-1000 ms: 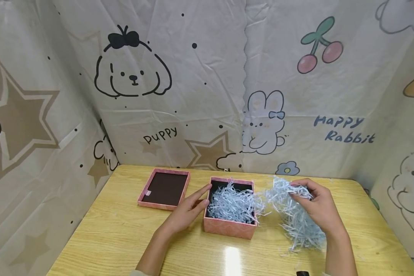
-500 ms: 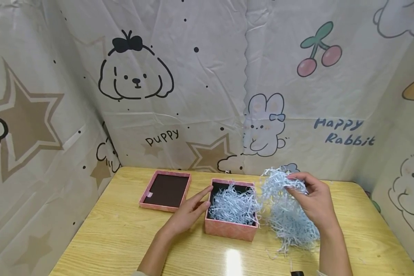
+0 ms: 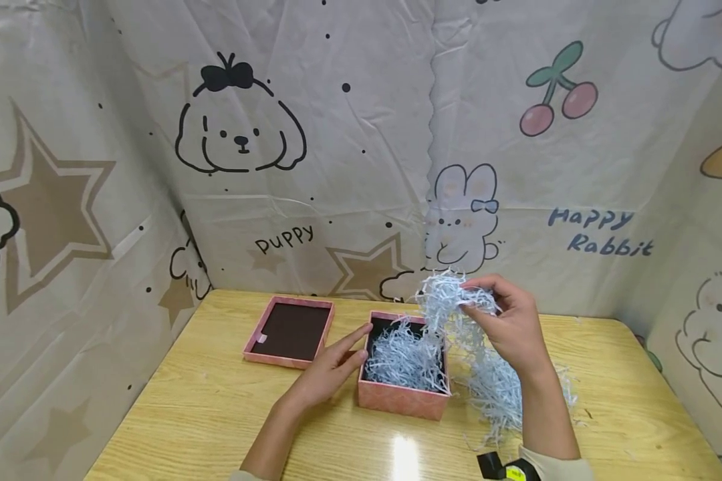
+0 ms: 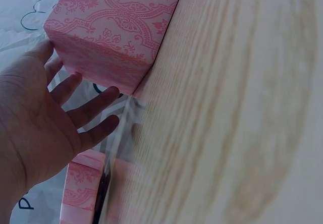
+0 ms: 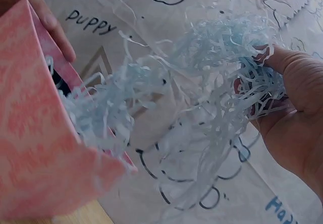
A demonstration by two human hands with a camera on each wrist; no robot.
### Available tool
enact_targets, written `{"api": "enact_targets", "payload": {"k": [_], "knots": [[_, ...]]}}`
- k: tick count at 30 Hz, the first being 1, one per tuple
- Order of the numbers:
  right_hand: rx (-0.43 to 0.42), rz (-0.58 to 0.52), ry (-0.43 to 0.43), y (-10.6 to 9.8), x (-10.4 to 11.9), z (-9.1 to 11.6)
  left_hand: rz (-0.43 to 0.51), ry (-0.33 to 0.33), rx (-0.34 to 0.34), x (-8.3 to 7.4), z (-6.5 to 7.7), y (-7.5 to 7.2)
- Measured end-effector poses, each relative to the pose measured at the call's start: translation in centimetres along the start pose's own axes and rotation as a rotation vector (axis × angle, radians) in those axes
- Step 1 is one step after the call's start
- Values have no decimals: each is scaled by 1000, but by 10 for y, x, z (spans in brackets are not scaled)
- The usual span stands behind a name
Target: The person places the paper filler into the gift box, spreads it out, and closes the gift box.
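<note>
- Box [image 3: 400,401]: pink, patterned, dark inside; sits upright and uncovered on the bench [image 3: 210,421], directly before the person.
- Fill [image 3: 397,364]: pale blue shredded paper inside the box, heaped toward the near right, a few strands over the rim. Dark lining shows along the back.
- Left hand [image 3: 331,364]: fingers spread wide; fingertips rest against the box's left side. Holding nothing.
- Right hand [image 3: 511,321]: raised, narrowed; thumb and fingers pinch a loose clump [image 3: 445,297] of the same shred.
- Clump position: up by the box's back right corner; strands trail down. Seen from the right wrist, they run across to the fill, so I cannot tell where one ends and the other begins.
- Pile [image 3: 496,391]: more shred, lying on the bench just right of the box, partly hidden by the right forearm.
- Lid [image 3: 291,331]: left of the box, apart from it, hollow side up; small pale tab [image 3: 261,339] inside.
- Cloth [image 3: 367,133]: printed with puppy, rabbit, stars and cherries; hangs behind the bench.
</note>
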State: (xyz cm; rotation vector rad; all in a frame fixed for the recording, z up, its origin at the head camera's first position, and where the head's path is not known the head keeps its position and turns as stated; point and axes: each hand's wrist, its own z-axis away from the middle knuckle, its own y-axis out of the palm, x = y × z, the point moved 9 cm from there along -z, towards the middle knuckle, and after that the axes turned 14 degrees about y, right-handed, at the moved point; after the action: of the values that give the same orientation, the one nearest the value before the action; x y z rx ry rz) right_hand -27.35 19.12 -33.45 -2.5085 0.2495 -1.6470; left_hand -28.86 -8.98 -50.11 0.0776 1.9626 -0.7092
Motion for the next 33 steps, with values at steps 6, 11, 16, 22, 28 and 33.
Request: {"api": "enact_targets", "payload": {"k": [6, 11, 16, 22, 28, 33], "knots": [[42, -95, 8, 31, 3, -8, 6, 6, 1, 1, 1, 0], [18, -166, 46, 47, 6, -14, 10, 12, -3, 1, 0, -1], [4, -228, 94, 55, -1, -17, 15, 4, 3, 2, 1, 0], [-19, -162, 222, 59, -35, -8, 16, 14, 9, 1, 0, 0], [2, -43, 341, 63, -79, 5, 13, 21, 9, 0, -2, -1], [149, 219, 299, 78, -89, 15, 4, 11, 8, 0, -1, -1]]}}
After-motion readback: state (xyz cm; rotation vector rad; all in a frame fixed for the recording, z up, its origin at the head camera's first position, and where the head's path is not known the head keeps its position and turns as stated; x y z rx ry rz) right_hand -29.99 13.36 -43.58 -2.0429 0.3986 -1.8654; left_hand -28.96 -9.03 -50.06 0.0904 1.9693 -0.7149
